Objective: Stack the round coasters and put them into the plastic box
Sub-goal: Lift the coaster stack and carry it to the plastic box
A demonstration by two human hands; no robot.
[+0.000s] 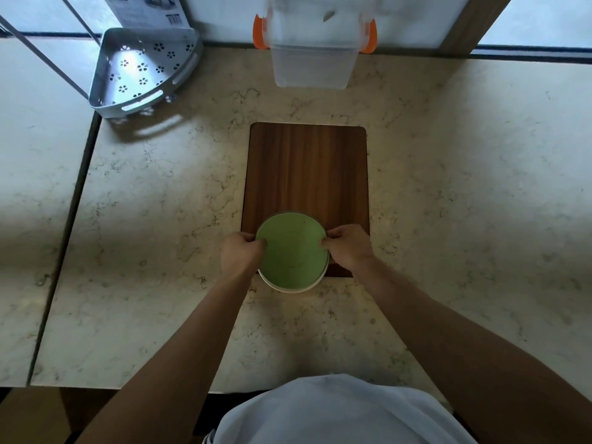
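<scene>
A stack of round coasters (292,249), green on top with a pale one showing at its lower rim, sits over the near edge of a dark wooden board (307,168). My left hand (242,253) grips the stack's left edge, thumb on the green face. My right hand (347,246) grips its right edge the same way. The clear plastic box (312,64) with orange latches stands open at the back of the counter, well beyond the board.
A grey perforated corner shelf (141,72) lies at the back left beside thin metal rods (48,49). The marble counter (464,203) has a seam running down its left side. A paper label leans against the back wall.
</scene>
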